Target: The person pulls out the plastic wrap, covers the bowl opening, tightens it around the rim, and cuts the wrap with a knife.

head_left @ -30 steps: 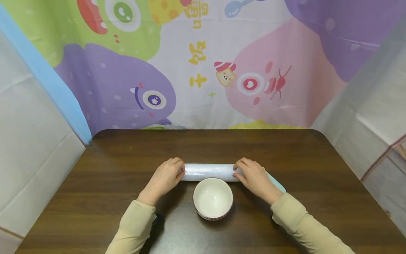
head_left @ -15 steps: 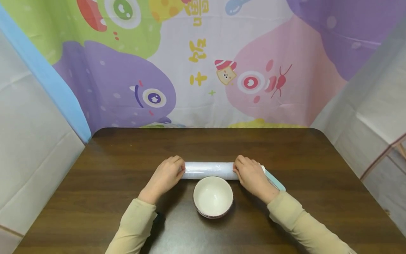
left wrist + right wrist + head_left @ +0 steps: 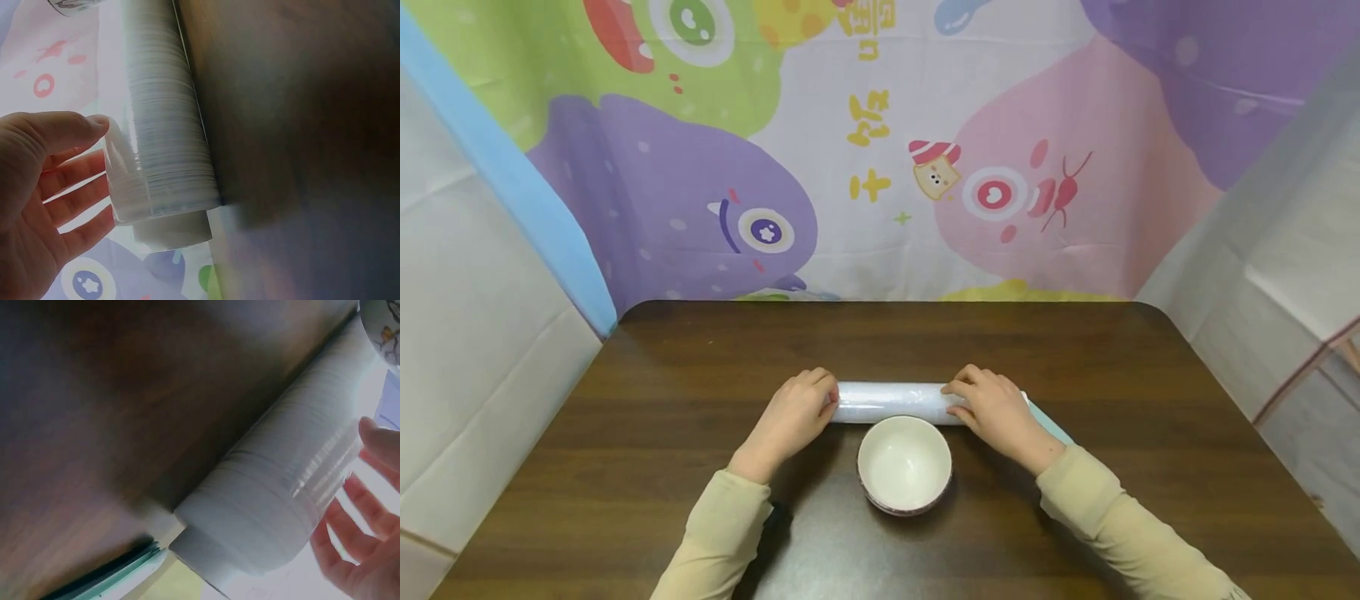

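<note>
A roll of plastic wrap lies crosswise on the table, its bare core end showing in the left wrist view. My left hand pinches an edge of the film near the left end, thumb in front and fingers behind. Near the right end, my right hand rests its fingertips on the roll, thumb and forefinger apart. In the right wrist view its fingers touch the film's side. A white-lined bowl stands upright just in front of the roll.
A long teal thing with a white end lies partly hidden behind the right hand; its kind cannot be told. The dark wooden table ends at a cartoon-print curtain. A small dark thing by the left sleeve is mostly hidden.
The right thumb and forefinger came together at the film half a second ago and now stand apart, slightly further left. The left hand, roll and bowl keep their places.
</note>
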Demonstrator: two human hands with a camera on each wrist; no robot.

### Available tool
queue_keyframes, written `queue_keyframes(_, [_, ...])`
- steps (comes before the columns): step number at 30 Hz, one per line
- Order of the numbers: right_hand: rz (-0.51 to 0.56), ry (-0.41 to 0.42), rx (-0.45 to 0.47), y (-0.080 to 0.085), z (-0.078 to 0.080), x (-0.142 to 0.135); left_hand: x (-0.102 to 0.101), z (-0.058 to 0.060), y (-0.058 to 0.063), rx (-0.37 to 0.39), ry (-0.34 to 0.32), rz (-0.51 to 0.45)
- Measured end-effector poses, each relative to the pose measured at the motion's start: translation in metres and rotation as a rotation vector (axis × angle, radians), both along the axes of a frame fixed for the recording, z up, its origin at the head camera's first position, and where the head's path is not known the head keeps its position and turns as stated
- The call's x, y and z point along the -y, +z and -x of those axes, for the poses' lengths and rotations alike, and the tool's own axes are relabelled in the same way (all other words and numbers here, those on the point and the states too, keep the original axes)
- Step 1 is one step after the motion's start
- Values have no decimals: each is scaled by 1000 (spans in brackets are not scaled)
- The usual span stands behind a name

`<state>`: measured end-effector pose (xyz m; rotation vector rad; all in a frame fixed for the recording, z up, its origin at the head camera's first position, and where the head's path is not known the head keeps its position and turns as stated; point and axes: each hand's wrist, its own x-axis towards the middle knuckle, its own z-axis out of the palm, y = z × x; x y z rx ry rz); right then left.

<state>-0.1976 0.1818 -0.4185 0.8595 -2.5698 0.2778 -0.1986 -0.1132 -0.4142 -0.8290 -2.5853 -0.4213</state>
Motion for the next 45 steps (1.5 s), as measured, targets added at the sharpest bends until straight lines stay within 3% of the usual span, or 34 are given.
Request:
queue_keyframes(6, [43, 55, 1, 2, 0, -4, 0, 0, -1, -1, -3, 0])
queue_keyframes(13, [6, 99, -31, 6, 4, -4, 0, 3, -1, -18, -6, 4])
queue_keyframes(22, [-64, 77, -57, 10, 9, 3, -3, 2, 3, -11, 15, 10])
queue_keyframes(29, [-33, 98, 39, 9, 11, 4, -8, 3, 3, 20, 34, 19])
queue_keyframes(38, [47, 40, 169, 16, 13, 11, -15, 4, 2, 47, -5, 26])
queue_keyframes(45, [-70, 72, 53, 15, 12, 0, -6, 5, -3, 19, 20, 4])
